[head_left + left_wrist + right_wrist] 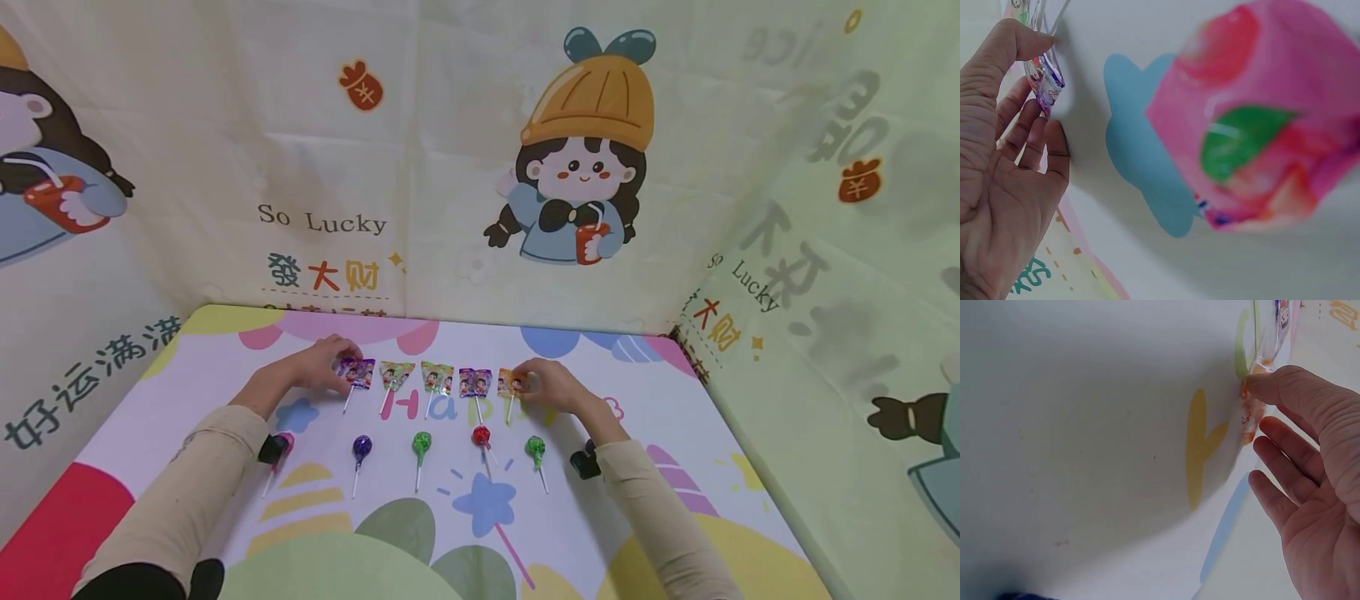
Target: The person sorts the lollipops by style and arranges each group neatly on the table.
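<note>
Head view: the left grip is nearly closed, pinching a purple-wrapped lollipop at the upper row's nine o'clock end; the right grip is likewise narrowed, thumb and forefinger on an orange-wrapped lollipop at its three o'clock end. Three wrapped lollipops lie between on the worktop. A round purple lollipop lies at six o'clock from the purple-wrapped one.
</note>
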A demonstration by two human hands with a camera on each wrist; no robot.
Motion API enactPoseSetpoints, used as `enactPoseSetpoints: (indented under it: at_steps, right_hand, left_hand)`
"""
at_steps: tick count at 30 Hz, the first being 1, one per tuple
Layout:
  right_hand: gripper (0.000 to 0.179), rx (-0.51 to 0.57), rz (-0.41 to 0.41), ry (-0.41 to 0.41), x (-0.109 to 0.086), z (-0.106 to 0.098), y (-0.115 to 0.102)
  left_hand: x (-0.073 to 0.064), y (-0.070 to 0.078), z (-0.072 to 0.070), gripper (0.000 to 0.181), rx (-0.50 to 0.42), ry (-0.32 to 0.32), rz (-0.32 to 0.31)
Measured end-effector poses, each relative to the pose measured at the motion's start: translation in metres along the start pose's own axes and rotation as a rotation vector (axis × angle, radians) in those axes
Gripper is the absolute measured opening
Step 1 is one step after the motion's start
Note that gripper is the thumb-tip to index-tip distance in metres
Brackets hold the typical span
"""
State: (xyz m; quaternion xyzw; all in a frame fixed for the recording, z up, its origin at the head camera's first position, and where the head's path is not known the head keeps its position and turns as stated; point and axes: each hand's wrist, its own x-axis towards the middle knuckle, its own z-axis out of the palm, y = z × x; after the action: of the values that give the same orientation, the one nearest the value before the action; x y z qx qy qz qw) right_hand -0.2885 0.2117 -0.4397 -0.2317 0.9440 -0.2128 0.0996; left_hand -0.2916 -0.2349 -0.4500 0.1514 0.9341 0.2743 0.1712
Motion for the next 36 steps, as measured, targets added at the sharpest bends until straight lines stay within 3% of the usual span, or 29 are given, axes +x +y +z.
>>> enactPoseSetpoints:
  at_steps: [6, 16, 24, 36]
  right_hand:
    - [0.043, 0.021, 0.0, 0.0, -0.005, 0.0, 0.002]
    - [0.045, 0.001, -0.092, 0.059, -0.019, -0.006, -0.001]
    - [0.049, 0.055, -0.074, 0.112, -0.033, -0.006, -0.007]
    - [0.046, 0.128, -0.191, 0.216, -0.053, -0.003, -0.014]
  left_hand:
    - [-0.001, 0.001, 0.0, 0.062, 0.006, -0.003, -0.003]
    - [-0.004, 0.001, 0.001, 0.064, 0.019, 0.006, -0.005]
    - [-0.005, -0.002, 0.002, 0.065, 0.005, 0.023, -0.002]
    - [-0.011, -0.004, 0.0, 0.07, -0.04, 0.035, 0.025]
